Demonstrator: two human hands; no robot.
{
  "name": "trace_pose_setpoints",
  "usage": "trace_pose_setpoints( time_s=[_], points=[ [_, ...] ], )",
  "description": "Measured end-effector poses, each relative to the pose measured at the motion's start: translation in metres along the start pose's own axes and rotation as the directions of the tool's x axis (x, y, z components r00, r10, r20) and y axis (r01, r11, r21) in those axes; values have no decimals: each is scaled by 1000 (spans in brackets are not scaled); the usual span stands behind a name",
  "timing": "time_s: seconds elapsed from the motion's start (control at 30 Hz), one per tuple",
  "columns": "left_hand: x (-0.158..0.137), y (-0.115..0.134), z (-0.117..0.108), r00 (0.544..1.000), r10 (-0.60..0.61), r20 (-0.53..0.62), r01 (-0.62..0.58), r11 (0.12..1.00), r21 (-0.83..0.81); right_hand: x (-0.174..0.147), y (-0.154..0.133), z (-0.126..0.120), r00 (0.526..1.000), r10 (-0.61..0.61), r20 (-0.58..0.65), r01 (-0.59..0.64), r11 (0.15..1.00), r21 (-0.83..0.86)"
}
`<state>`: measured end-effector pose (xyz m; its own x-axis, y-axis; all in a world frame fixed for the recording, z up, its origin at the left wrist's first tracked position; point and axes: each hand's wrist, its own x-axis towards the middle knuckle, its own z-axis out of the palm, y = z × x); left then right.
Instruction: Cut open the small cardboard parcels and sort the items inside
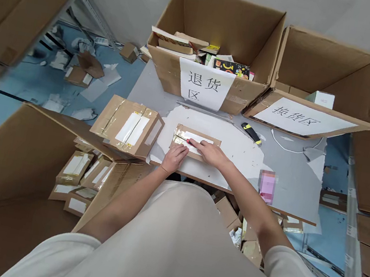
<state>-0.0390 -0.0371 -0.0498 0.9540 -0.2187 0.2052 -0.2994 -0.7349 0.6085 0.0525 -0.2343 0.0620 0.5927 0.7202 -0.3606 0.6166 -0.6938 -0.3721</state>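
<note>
A small taped cardboard box (215, 142) with a white label lies on the white sheet in front of me. My left hand (175, 157) grips its near left edge, fingers bent over the top and pressed on the cardboard. Over the box, my right hand (209, 152) is closed on a small red box cutter (189, 141), whose thin tip points left along the taped top. Most of the cutter's handle is hidden under the fingers. Left of it stands a larger taped cardboard carton (150, 135) with white labels.
Two big open cartons stand at the back, one holding books (230, 67), the other a white box (321, 99). A black-and-yellow utility knife (251, 133), a white cable (287, 149) and a pink item (267, 187) lie rightward. At left, a large carton (38, 147) contains several parcels.
</note>
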Motion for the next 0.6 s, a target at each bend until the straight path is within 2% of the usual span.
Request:
trace_pose_setpoints(
  time_s=[0.33, 0.6],
  points=[
    [7, 1, -13, 997, 71, 17, -71, 997, -2, 8, -1, -2, 1000, -5, 13, 7, 995, -102],
    [16, -8, -21, 974, 211, 85, -216, 975, 54, 6, -24, -10, 986, 150, 67, -138, 977, -161]
  ],
)
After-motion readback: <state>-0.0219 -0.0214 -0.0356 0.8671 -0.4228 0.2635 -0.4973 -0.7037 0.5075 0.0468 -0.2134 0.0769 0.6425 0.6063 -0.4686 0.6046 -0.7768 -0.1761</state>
